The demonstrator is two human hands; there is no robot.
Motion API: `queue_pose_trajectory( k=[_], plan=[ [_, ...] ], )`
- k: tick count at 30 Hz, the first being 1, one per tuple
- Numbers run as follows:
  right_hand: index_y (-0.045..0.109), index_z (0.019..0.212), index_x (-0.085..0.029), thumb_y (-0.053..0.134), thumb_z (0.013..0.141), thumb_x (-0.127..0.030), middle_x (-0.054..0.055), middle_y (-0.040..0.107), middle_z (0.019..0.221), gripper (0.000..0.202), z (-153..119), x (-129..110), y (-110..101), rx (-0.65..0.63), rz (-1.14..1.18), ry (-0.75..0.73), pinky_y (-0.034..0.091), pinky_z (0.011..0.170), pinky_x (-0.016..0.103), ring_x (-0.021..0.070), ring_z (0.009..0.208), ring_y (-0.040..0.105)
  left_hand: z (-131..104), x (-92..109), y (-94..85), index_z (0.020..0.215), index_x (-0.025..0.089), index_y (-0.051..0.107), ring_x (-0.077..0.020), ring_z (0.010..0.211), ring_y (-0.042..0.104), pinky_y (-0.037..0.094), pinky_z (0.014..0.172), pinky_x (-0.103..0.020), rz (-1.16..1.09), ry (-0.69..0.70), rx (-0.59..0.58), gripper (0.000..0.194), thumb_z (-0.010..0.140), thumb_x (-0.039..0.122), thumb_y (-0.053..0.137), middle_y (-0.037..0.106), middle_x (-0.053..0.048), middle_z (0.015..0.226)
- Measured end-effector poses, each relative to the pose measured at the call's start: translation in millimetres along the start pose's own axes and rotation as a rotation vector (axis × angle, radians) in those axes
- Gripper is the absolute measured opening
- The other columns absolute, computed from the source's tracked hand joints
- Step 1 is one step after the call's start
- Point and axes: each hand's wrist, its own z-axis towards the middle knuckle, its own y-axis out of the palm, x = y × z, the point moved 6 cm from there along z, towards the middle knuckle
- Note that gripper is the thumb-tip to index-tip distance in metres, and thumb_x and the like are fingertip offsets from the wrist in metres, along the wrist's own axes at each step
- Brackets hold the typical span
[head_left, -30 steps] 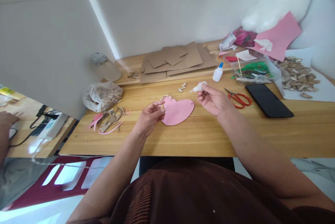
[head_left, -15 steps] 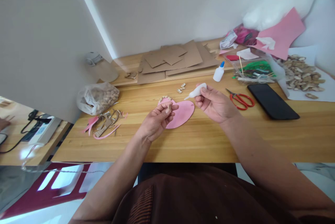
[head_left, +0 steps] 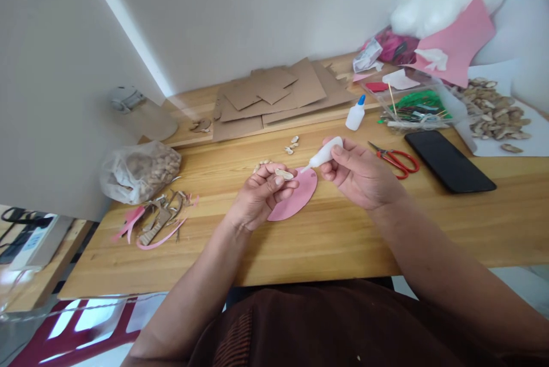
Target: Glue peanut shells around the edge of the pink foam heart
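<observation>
Between the thumb and fingers of my left hand (head_left: 259, 192) is a peanut shell half (head_left: 283, 175), its hollow side turned up. My right hand (head_left: 364, 172) grips a white glue bottle (head_left: 328, 151), tilted so its nozzle points down and left, a short way from the shell. Below both hands lies a pink heart-shaped piece (head_left: 298, 198), partly hidden by my left hand. Several shells (head_left: 261, 164) line its far left edge. A few loose shells (head_left: 292, 145) rest on the table just behind it.
Orange-handled scissors (head_left: 397, 161), a black phone (head_left: 450, 161) and a blue-capped bottle (head_left: 355, 113) are on the right. Shells (head_left: 500, 110) are heaped on white paper. Cardboard sheets (head_left: 278, 92) lie at the back. A bag of peanuts (head_left: 139, 170) and scraps (head_left: 160, 221) sit left.
My left hand has turned the peanut shell so its hollow side shows. The glue nozzle has come nearer to it. The whole view has shifted slightly.
</observation>
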Motion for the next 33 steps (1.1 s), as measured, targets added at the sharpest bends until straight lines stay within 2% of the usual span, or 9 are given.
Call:
queue_pose_trajectory(
  k=[5,9,15,19,23,27,33],
  plan=[
    [0.074,0.093,-0.025,0.089,0.073,-0.04,-0.002,0.071,0.079,0.029,-2,2,-2,0.016,-0.026,-0.006,0.048,0.059,0.022,0.0097,0.066,0.061,3,-10,-5.7,0.106,0.017,0.072,-0.0112,0.08,0.075,0.061,0.069,-0.015,-0.061,-0.044,-0.003,0.037,0.074,0.023,0.089,0.075,-0.003,0.095],
    [0.073,0.093,-0.025,0.089,0.073,-0.039,-0.002,0.072,0.082,0.029,-2,3,-1,0.044,-0.075,-0.034,0.05,0.061,0.024,0.0106,0.067,0.063,2,-16,-3.7,0.108,0.017,0.073,-0.0109,0.078,0.074,0.061,0.068,-0.014,-0.088,-0.101,-0.026,0.04,0.072,0.023,0.091,0.076,-0.003,0.091],
    [0.075,0.092,-0.026,0.09,0.071,-0.035,-0.003,0.069,0.076,0.028,-4,2,0,0.099,-0.149,-0.099,0.05,0.061,0.026,0.0113,0.067,0.062,2,-17,-3.4,0.094,0.015,0.073,-0.0096,0.077,0.073,0.06,0.069,-0.014,-0.073,-0.123,0.002,0.035,0.067,0.024,0.094,0.076,-0.003,0.09],
    [0.077,0.094,-0.027,0.088,0.074,-0.035,-0.002,0.068,0.077,0.024,-6,0,3,0.08,-0.202,-0.151,0.051,0.061,0.029,0.0125,0.066,0.062,2,-17,-3.6,0.088,0.013,0.073,-0.0082,0.074,0.071,0.059,0.068,-0.012,-0.059,-0.125,-0.002,0.033,0.066,0.025,0.095,0.074,-0.003,0.087],
    [0.077,0.095,-0.026,0.086,0.077,-0.034,-0.001,0.069,0.078,0.021,-9,-2,8,0.051,-0.259,-0.212,0.052,0.063,0.031,0.0137,0.067,0.063,2,-18,-4.3,0.087,0.013,0.071,-0.0081,0.073,0.071,0.059,0.066,-0.012,-0.061,-0.13,-0.015,0.028,0.07,0.023,0.092,0.073,-0.003,0.086],
    [0.076,0.095,-0.025,0.086,0.077,-0.034,0.0,0.07,0.079,0.022,-11,-1,11,0.041,-0.287,-0.226,0.052,0.064,0.032,0.0142,0.068,0.063,1,-20,-6.2,0.09,0.013,0.071,-0.0087,0.074,0.072,0.059,0.067,-0.012,-0.092,-0.151,-0.027,0.026,0.074,0.021,0.089,0.074,-0.004,0.088],
    [0.076,0.096,-0.025,0.084,0.08,-0.032,-0.001,0.069,0.076,0.019,-11,-1,13,0.013,-0.273,-0.234,0.051,0.063,0.03,0.0141,0.068,0.063,1,-20,-3.8,0.104,0.015,0.071,-0.0094,0.075,0.072,0.06,0.067,-0.013,-0.134,-0.153,-0.062,0.033,0.076,0.02,0.087,0.073,-0.003,0.089]
  ],
)
